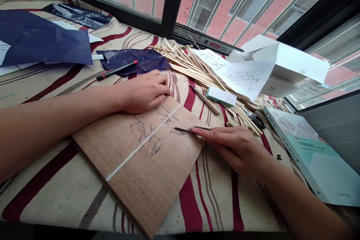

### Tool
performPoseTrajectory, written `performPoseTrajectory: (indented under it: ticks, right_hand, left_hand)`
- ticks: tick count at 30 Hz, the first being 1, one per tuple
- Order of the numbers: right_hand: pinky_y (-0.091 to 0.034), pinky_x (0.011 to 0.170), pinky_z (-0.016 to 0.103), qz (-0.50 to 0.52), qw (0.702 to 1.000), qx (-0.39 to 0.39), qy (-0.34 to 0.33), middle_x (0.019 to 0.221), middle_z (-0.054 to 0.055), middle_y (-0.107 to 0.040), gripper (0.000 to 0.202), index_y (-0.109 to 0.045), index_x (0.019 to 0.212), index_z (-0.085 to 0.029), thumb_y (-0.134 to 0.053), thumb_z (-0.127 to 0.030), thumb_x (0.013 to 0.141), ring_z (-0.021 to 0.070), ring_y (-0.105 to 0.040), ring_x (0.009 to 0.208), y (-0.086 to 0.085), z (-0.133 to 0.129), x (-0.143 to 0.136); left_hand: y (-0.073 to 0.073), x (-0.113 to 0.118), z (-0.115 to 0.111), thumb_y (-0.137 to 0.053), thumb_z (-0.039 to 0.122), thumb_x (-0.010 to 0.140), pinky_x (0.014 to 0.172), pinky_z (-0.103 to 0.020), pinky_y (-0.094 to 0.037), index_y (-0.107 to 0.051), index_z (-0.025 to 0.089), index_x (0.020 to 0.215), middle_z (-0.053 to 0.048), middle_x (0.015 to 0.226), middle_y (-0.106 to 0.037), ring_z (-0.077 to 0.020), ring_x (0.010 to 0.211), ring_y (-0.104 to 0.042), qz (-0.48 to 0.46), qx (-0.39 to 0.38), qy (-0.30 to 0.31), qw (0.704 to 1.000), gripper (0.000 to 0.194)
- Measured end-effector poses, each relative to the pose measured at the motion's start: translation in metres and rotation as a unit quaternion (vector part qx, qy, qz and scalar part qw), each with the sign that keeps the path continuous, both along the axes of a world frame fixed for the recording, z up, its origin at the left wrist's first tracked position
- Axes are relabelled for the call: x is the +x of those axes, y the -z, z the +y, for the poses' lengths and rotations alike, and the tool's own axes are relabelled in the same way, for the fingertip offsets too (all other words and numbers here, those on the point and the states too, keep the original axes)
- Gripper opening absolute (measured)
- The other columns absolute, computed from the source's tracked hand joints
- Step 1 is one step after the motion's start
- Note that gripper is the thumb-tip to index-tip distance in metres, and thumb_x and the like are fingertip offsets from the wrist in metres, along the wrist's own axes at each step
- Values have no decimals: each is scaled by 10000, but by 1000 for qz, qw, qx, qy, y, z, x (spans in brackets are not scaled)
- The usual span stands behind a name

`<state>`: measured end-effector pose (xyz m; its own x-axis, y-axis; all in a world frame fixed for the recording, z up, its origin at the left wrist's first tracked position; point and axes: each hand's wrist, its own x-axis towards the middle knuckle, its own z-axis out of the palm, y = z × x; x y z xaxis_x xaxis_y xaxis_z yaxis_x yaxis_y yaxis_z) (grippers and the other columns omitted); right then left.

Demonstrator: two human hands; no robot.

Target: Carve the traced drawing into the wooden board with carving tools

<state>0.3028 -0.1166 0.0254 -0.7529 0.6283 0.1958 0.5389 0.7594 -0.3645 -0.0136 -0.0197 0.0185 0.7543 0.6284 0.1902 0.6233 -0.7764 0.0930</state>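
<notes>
A wooden board lies tilted across the cloth, with a line drawing in dark strokes on its face. One pale narrow strip runs across the board and over the drawing. My left hand rests on the far edge of the board, its fingers bent down and close together over that edge; their undersides are hidden. Between the thumb and fingers of my right hand is a thin dark tool with two slender prongs. Its tip is over the right part of the drawing.
Past the board lie a wooden-handled tool, a white and green block, thin bamboo strips and printed drawings. A book and scissors are at right. Dark blue sheets and a marker lie left.
</notes>
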Motion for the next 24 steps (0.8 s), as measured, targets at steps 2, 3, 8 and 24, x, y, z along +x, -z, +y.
performPoseTrajectory:
  ticks: [2, 3, 8, 24]
  right_hand:
    - [-536, 705, 246, -8, 1000, 11, 0, 1109, 24, -831, 570, -644, 1513, -252, -476, -48, 1009, 134, -789, 865, 2, 0, 2]
    - [-530, 692, 245, -12, 1000, 15, -3, 1099, 31, -831, 555, -647, 1510, -240, -474, -55, 1016, 131, -782, 842, 2, 0, 2]
    - [-497, 613, 242, -4, 999, 44, -13, 991, 41, -828, 505, -682, 1464, -182, -470, -67, 1021, 125, -743, 725, 1, 0, -1]
    - [-516, 659, 242, -12, 999, 39, -4, 1118, 25, -830, 597, -604, 1561, -305, -471, -79, 1024, 134, -778, 829, 5, 0, 2]
  left_hand:
    - [0, 0, 0, -385, 327, 1008, 1085, -443, -430, -764, 176, 1200, -137, 1161, -648, -295, 1108, -565, -1, 1, 4, 1000, 451]
    - [0, 0, 1, -388, 329, 1006, 1080, -446, -434, -765, 180, 1195, -136, 1160, -652, -296, 1106, -565, -2, 2, 6, 1000, 447]
    - [2, -1, 2, -392, 334, 1008, 1056, -448, -448, -769, 189, 1184, -134, 1152, -666, -294, 1093, -564, -9, 8, 9, 1000, 441]
    - [1, 0, 2, -395, 338, 1017, 1080, -425, -431, -758, 199, 1197, -123, 1164, -654, -285, 1117, -560, -5, 1, 9, 1000, 428]
